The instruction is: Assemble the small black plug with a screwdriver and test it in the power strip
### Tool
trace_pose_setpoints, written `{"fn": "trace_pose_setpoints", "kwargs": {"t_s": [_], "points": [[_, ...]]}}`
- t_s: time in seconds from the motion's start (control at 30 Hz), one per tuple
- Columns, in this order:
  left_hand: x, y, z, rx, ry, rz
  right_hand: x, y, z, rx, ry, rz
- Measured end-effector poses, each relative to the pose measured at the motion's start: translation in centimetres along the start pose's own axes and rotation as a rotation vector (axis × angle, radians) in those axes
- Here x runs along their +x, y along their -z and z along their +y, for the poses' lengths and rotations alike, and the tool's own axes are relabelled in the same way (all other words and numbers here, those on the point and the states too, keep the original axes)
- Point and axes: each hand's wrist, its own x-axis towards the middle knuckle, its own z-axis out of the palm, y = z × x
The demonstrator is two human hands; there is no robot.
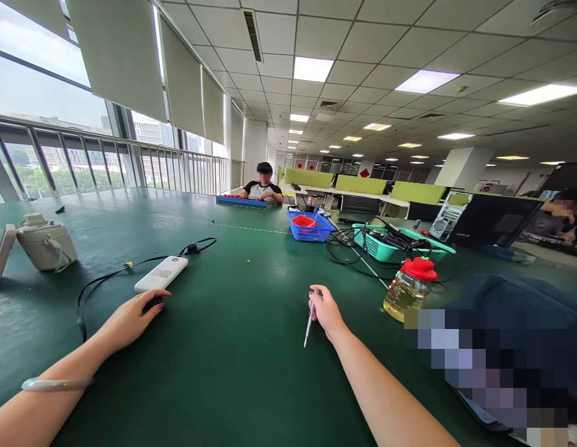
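Through the head camera I observe both hands over the green table (242,372), short of its middle as measured from the near side. The right hand (327,315) pinches a screwdriver (309,326) between thumb and fingers; its shaft slants down toward the table's near edge. I cannot tell whether the tip touches the surface. The left hand (130,320), with a pale bangle (56,385) at the wrist, has thumb and forefinger closed about a small black object (152,303), largely hidden by the fingers.

Just beyond the left hand I note a white box (162,274) bearing a printed label, with a black cord (107,274) running past it. Nearer the table's left side stands a beige container (46,243), a pink object (3,254) beside it.

Toward the far right corner I record a blue basket (311,232) holding a red tray (303,221), and a teal basket (379,247) loaded with black cables (400,237). Nearer, right of the screwdriver, a red-lidded bottle (407,292) contains yellowish liquid. A dark cloth item (516,298) lies along the right side, partly blurred. At the far edge a person (264,186) sits behind a blue tray (241,201) of red pieces.
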Motion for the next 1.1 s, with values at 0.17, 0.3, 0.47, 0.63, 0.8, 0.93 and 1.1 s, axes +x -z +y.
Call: {"fn": "trace_pose_setpoints", "kwargs": {"t_s": [0.17, 0.3, 0.47, 0.63, 0.8, 0.93, 1.1], "points": [[0.0, 0.3, 0.1, 0.025, -0.001, 0.057, 0.0, 0.1, 0.0, -0.003, -0.008, 0.001], [-0.1, 0.7, 0.1, 0.034, 0.036, 0.135, 0.0, 0.1, 0.0, -0.004, -0.007, -0.005], [-0.3, 1.1, 0.2, -0.011, 0.122, 0.172, 0.1, 0.0, 0.2, 0.002, 0.001, -0.006], [0.1, 0.6, -0.8, -0.104, 0.072, 0.223, 0.2, 0.1, 0.4, 0.006, 0.012, -0.017], [0.3, 0.3, -1.8, -0.120, 0.033, 0.240, 0.3, 0.1, 0.4, 0.000, 0.005, -0.016], [0.2, 0.3, -1.8, -0.114, 0.025, 0.245, 0.3, 0.0, 0.4, -0.001, -0.005, -0.005], [0.2, 0.4, -1.3, -0.129, 0.015, 0.230, 0.3, 0.0, 0.3, 0.001, -0.011, -0.004]]}}
